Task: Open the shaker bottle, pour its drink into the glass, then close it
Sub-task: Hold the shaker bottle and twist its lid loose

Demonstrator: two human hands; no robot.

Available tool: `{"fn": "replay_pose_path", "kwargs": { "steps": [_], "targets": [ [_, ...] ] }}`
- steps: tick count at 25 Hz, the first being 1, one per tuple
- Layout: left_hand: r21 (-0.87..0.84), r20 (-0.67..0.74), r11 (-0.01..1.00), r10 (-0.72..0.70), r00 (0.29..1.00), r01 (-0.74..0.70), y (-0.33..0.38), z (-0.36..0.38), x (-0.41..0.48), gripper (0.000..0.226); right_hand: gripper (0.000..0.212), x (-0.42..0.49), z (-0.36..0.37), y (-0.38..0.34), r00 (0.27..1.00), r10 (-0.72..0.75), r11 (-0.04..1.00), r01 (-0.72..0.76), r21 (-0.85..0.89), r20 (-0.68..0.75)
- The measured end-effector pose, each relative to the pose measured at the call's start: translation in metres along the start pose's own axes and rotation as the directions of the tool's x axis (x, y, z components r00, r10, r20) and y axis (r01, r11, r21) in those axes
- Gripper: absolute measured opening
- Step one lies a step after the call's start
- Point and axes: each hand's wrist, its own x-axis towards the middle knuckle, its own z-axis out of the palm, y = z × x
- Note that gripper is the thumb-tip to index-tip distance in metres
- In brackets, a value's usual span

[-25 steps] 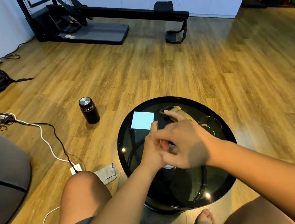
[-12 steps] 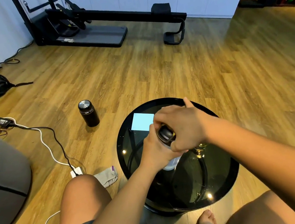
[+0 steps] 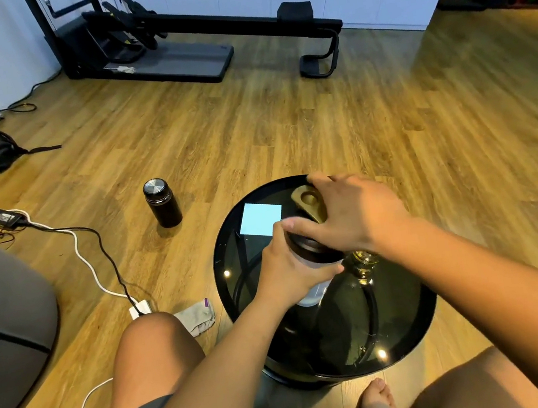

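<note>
The shaker bottle (image 3: 312, 296) stands upright near the middle of a round black glass table (image 3: 413, 332). My left hand (image 3: 287, 270) is wrapped around its translucent body from the left. My right hand (image 3: 352, 213) covers the black lid (image 3: 316, 253) from above, fingers curled around the rim. The lid's olive carry loop (image 3: 308, 200) sticks out beyond my fingers. A clear glass (image 3: 364, 263) with a yellowish glint stands right of the bottle, mostly hidden under my right wrist.
A pale blue note (image 3: 263, 220) lies on the table's far left. On the floor to the left are a black flask (image 3: 162, 203), cables with a white plug block (image 3: 140, 309), and a grey cloth (image 3: 197, 317). My knees flank the table.
My right hand has shifted from the bottle's near side onto the top of the lid and turned, so the olive loop now shows beyond the fingers. My left hand keeps its hold.
</note>
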Motion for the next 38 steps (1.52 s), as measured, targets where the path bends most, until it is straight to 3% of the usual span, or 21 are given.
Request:
{"fn": "replay_pose_path", "kwargs": {
  "steps": [2,6,9,12,14,16,18,19,21,26,28,31,34,36,37,38],
  "targets": [
    [0.003,-0.012,1.0,0.007,1.0,-0.007,0.0,0.0,-0.001,0.094,0.08,0.011,-0.004,0.002,0.982,0.01,0.997,0.004,-0.072,0.19],
    [-0.029,-0.039,0.999,0.034,0.999,-0.035,-0.003,0.0,0.0,0.084,0.059,0.011,-0.011,0.003,0.912,-0.227,0.973,0.226,0.043,0.343],
    [-0.014,0.01,0.998,0.067,0.998,-0.067,-0.011,0.002,0.0,0.073,0.033,-0.003,0.004,-0.01,0.879,-0.393,0.919,0.386,0.083,0.268],
    [0.008,0.061,0.999,0.054,0.997,-0.054,-0.018,0.004,0.002,0.044,0.026,-0.02,0.022,-0.017,0.858,-0.496,0.867,0.48,0.13,0.138],
    [0.033,0.002,0.996,0.077,0.997,-0.077,-0.012,0.004,0.002,0.065,0.041,-0.021,0.021,-0.01,0.884,-0.465,0.851,0.464,0.247,-0.057],
    [0.0,0.0,0.999,0.048,0.999,-0.048,-0.001,0.0,-0.001,0.088,0.07,-0.011,0.012,-0.001,0.948,-0.27,0.931,0.302,0.207,-0.166],
    [-0.028,-0.002,1.0,0.004,1.0,-0.004,0.002,-0.001,-0.003,0.088,0.093,0.002,0.003,0.006,1.0,-0.007,1.0,0.007,0.019,0.012],
    [-0.036,-0.014,0.999,0.0,1.0,-0.001,0.0,0.0,-0.002,0.087,0.094,0.007,0.005,0.009,0.99,0.064,0.997,-0.059,-0.046,0.123],
    [-0.05,-0.018,0.999,0.001,1.0,-0.002,0.0,-0.001,-0.002,0.087,0.086,0.012,0.013,0.012,0.967,0.069,0.997,-0.063,-0.033,0.246],
    [-0.089,-0.019,0.996,0.03,0.999,-0.031,0.0,-0.001,-0.002,0.087,0.081,0.014,0.01,0.015,0.94,-0.167,0.986,0.16,0.046,0.299],
    [-0.058,-0.008,0.996,0.068,0.998,-0.068,-0.002,-0.002,-0.002,0.087,0.065,0.009,0.011,0.01,0.925,-0.291,0.957,0.282,0.073,0.246],
    [-0.038,-0.017,0.994,0.099,0.995,-0.099,-0.002,-0.001,-0.001,0.069,0.043,-0.007,0.03,-0.001,0.875,-0.466,0.882,0.47,-0.007,0.129],
    [-0.058,-0.022,0.994,0.088,0.996,-0.089,-0.002,0.002,0.0,0.078,0.036,-0.026,0.044,0.005,0.819,-0.565,0.814,0.573,0.098,-0.096],
    [-0.023,-0.019,0.997,0.069,0.997,-0.07,-0.001,0.002,0.0,0.084,0.048,-0.026,0.041,0.012,0.825,-0.474,0.817,0.542,0.197,-0.306],
    [-0.017,-0.021,0.999,0.047,0.999,-0.047,-0.001,0.002,0.0,0.086,0.058,-0.021,0.033,0.014,0.862,-0.377,0.863,0.46,0.208,-0.339],
    [-0.019,-0.025,0.999,0.028,0.999,-0.028,-0.001,0.001,0.0,0.086,0.069,-0.014,0.024,0.014,0.925,-0.249,0.929,0.312,0.199,-0.286]
  ]
}}
